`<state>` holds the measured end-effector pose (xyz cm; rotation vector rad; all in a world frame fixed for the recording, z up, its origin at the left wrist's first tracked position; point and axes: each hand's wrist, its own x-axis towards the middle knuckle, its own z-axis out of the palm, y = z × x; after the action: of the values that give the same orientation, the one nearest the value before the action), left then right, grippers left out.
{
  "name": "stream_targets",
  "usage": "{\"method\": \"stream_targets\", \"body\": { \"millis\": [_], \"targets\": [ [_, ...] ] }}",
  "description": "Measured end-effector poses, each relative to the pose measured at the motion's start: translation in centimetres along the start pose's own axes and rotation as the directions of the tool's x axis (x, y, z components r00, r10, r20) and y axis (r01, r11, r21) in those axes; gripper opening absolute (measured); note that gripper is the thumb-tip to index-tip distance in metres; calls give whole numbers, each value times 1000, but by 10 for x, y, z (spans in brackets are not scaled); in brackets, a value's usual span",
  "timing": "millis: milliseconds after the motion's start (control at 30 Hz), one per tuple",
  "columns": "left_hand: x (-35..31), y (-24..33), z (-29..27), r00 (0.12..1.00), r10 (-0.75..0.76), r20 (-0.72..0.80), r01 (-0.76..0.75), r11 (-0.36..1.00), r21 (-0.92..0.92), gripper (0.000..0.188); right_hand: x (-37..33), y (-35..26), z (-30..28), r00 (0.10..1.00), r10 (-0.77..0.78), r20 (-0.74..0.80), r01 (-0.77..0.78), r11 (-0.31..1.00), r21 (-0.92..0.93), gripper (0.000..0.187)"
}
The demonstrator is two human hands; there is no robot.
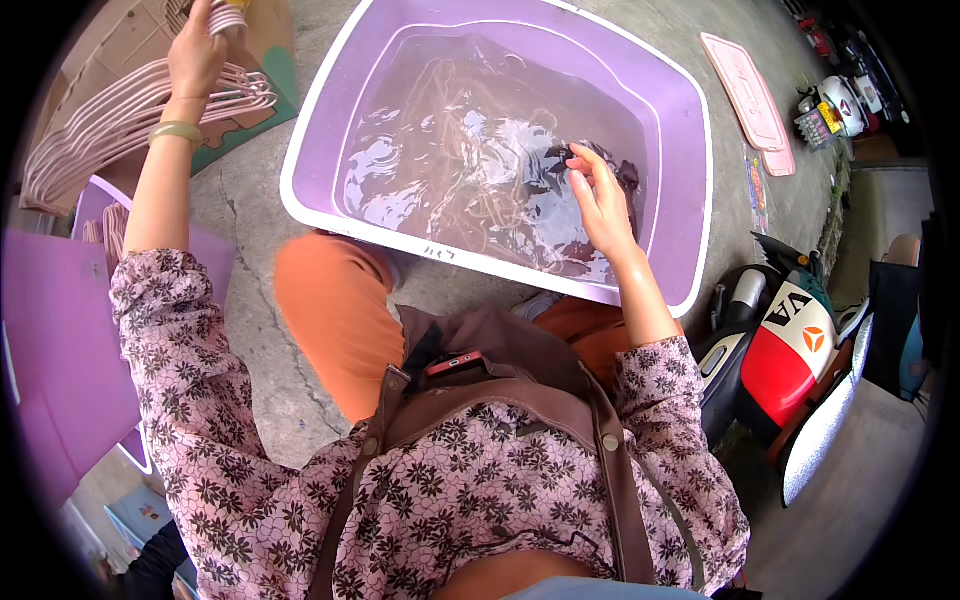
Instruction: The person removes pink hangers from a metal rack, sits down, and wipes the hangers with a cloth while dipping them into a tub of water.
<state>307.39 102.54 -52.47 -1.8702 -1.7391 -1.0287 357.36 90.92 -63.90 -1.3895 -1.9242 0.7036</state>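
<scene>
My left hand (196,62) is curled closed, gripping a few pink hangers (231,20) by one edge, near the limit of my view; I can't make out how deep the fingers wrap. My right hand (606,210) is loosely spread, fingers half bent, with nothing in it that I can see.

To do this well, I'd judge, the left grip should stay snug and level so the pieces keep nested, while the right works gently near the surface, easing single hangers clear of the tangle rather than yanking.

Just below and left of the left grip, a fanned stack of hangers (120,115) lies against a cardboard box (270,65). Well to its right stands the purple tub (300,190) of water, where pale, tangled shapes (450,130), probably more hangers, lie sunk to the left of my right hand. Some dark pieces (628,178) sit just beside those right fingers; touching or not, I can't tell. Farther out, beyond the right hand, lies a pink lid (740,85).
</scene>
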Motion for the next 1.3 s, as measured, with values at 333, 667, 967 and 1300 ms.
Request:
{"method": "stream_targets", "body": {
  "millis": [333, 667, 967, 1300],
  "targets": [
    [-76, 16, 139, 935, 102, 340, 0, 957, -289, 25, -8, 12, 13, 996, 54, 64, -55, 998, 21, 36],
    [-84, 5, 136, 795, 216, 567, -118, 972, -205, 48, -5, 15, 36, 993, 31, 116, -39, 996, 75, 39],
    [-88, 19, 128, 611, 146, 778, 314, 857, -408, 91, -16, 25, 26, 982, 77, 173, -96, 990, 103, 39],
    [-86, 156, 78, 889, 247, 386, -56, 894, -444, 71, 37, 137, 105, 751, 190, 633, 135, 893, -429, 57]
  ]
}}
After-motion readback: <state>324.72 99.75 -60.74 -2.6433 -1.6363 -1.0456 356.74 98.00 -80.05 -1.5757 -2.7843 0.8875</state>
